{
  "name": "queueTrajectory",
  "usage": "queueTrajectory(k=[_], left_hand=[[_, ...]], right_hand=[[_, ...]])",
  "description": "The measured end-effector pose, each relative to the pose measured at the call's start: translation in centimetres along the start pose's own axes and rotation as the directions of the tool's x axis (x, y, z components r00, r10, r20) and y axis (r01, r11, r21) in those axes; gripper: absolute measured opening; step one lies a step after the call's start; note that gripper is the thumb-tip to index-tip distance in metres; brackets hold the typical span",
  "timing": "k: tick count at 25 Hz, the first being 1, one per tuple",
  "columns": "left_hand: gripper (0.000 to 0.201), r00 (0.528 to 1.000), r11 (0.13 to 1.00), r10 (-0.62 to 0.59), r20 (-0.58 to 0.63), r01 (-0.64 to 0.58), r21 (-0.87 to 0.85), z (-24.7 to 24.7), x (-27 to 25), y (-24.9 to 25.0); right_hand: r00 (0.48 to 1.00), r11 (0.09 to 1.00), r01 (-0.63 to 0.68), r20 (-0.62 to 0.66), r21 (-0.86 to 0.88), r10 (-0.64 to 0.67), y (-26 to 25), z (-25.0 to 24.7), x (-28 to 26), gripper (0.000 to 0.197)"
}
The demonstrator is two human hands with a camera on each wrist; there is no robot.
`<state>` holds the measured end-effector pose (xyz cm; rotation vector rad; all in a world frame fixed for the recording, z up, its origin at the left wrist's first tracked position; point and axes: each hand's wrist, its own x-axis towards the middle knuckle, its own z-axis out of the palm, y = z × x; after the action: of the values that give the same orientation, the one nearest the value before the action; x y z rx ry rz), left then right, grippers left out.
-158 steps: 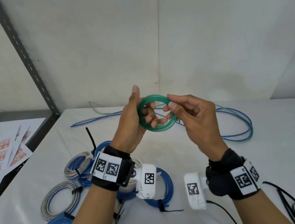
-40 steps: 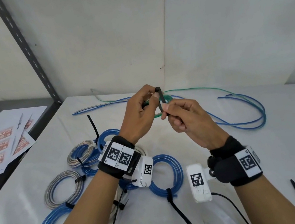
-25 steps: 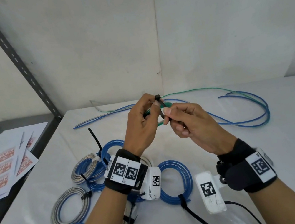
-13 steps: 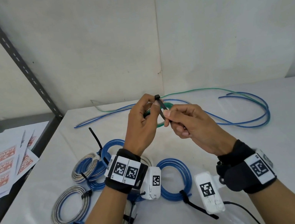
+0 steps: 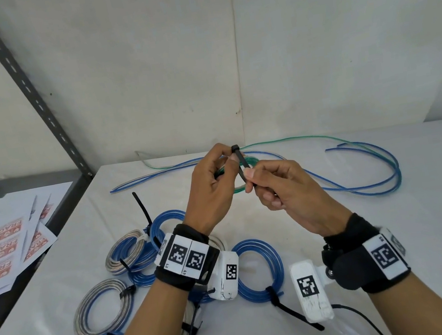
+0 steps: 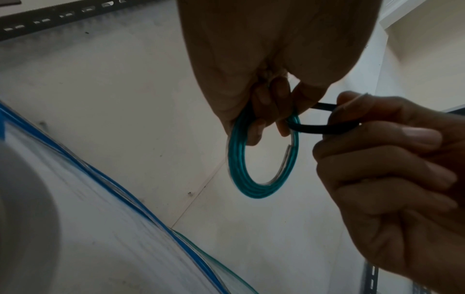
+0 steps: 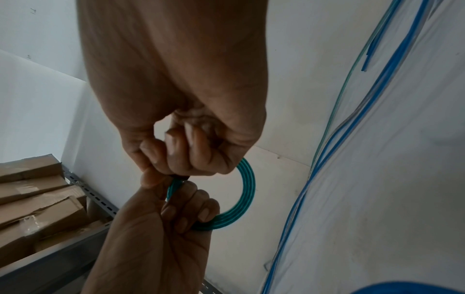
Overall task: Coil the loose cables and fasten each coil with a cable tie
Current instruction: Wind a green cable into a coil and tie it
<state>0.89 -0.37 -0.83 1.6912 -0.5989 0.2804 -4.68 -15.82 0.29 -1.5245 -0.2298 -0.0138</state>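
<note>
A small green coil (image 6: 254, 179) is held up above the table (image 5: 342, 234), between both hands, at mid-frame in the head view. It is gripped by the left hand (image 5: 209, 189), fingers curled through the ring and thumb on top. A black cable tie (image 6: 319, 129) is looped round the coil's strands on the right side; both its runs are pinched by the right hand (image 5: 282, 192), fingers curled tight. The tie's head (image 5: 235, 147) stands just above the left thumb, strap running down toward the right hand. So the tie's long axis points from coil to right hand, which is the nearer one for the pull; the tail probably needs threading through the head, then drawing away from the coil. Whether it is threaded cannot be told.

Coil: glossy ribbed plastic jacket, several flat turns, one cut end loose inside. Tie: thin, flat, stiff nylon. Tied blue coils (image 5: 257, 269) and grey coils (image 5: 102, 307) lie below; loose blue and green cables (image 5: 363, 187) lie behind.
</note>
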Motion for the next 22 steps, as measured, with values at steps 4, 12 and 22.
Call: queueTrajectory(k=[4, 12, 22], left_hand=[[0.023, 1.0, 1.0, 0.001, 0.0, -0.001, 0.007, 0.0, 0.0, 0.0], [0.019, 0.998, 0.994, 0.04, 0.058, -0.045, 0.099, 0.3, -0.3, 0.5], [0.019, 0.968, 0.999, -0.046, 0.246, 0.051, -0.016, 1.0, -0.8, 1.0]], right_hand=[[1.0, 1.0, -0.004, 0.0, 0.01, 0.004, 0.1, 0.0, 0.0, 0.032], [0.999, 1.0, 0.008, -0.046, 0.01, -0.007, -0.8, -0.1, -0.3, 0.034], [0.912, 0.95, 0.145, -0.336, -0.276, -0.237, -0.8, -0.8, 0.1, 0.017]])
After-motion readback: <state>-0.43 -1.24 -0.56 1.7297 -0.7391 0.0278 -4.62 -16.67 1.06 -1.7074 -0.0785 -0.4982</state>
